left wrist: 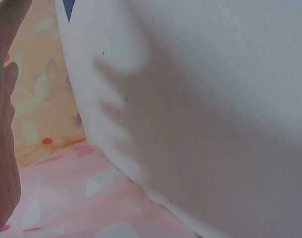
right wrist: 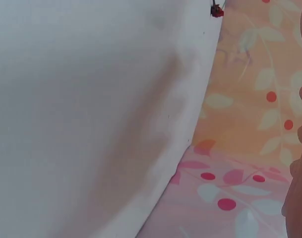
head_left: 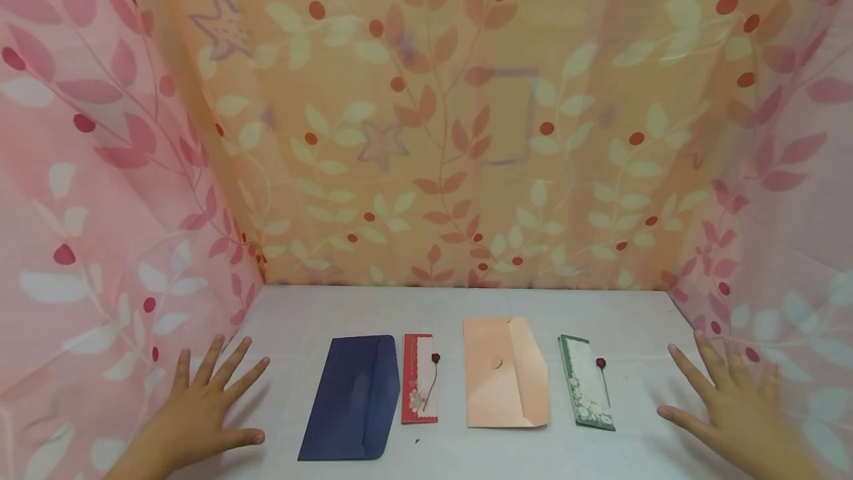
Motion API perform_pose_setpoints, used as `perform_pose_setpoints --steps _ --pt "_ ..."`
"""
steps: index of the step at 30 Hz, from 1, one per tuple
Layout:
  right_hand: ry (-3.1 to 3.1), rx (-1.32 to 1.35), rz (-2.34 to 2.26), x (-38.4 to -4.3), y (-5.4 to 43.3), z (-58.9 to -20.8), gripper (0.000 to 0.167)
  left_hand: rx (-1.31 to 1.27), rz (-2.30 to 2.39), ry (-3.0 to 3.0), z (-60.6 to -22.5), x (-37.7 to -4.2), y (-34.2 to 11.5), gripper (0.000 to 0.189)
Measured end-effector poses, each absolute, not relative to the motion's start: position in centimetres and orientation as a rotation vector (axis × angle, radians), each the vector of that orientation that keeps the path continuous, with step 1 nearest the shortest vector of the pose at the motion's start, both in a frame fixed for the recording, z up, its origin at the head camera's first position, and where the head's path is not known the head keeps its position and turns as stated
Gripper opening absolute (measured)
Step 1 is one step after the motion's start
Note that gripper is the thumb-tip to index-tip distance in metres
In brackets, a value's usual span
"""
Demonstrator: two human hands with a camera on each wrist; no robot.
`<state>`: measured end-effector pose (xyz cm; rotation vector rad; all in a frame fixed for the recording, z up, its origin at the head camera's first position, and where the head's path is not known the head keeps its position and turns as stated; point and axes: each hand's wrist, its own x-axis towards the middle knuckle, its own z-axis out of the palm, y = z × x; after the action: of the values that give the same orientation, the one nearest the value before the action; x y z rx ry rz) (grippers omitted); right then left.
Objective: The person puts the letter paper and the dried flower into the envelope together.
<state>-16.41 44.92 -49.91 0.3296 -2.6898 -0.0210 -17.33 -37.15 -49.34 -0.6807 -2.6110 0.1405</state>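
Observation:
My left hand (head_left: 203, 410) is held over the left side of the white table with its fingers spread, holding nothing; the dark blue envelope (head_left: 346, 398) is the thing nearest to it. On the right side my right hand (head_left: 729, 406) is spread the same way, nearest to a green-bordered floral card (head_left: 586, 384) with a small dark red rose on a stem (head_left: 601, 364). Between the two envelopes lies a red-bordered card (head_left: 417, 380), a second rose (head_left: 436, 358) on it. The peach envelope (head_left: 493, 376) lies flap-side up, its flap toward the right.
Leaf-patterned cloth hangs around the table: an orange-yellow back curtain (head_left: 440, 132) and pink ones at the left (head_left: 87, 169) and right (head_left: 800, 191). A small dark speck (head_left: 417, 441) lies on the white tabletop (head_left: 440, 458) near the front. Hand shadows fall on the tabletop in both wrist views.

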Motion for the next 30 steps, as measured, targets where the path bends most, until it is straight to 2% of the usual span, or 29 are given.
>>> perform_pose_setpoints --steps 11,30 --pt "-2.619 0.412 0.052 -17.9 41.7 -50.0 0.109 -0.738 0.123 -2.592 -49.4 -17.0 -36.0 0.110" --pt "-2.622 0.449 0.105 -18.8 37.8 -50.0 0.105 -0.818 0.044 -2.625 -49.6 -17.9 -33.9 0.104"
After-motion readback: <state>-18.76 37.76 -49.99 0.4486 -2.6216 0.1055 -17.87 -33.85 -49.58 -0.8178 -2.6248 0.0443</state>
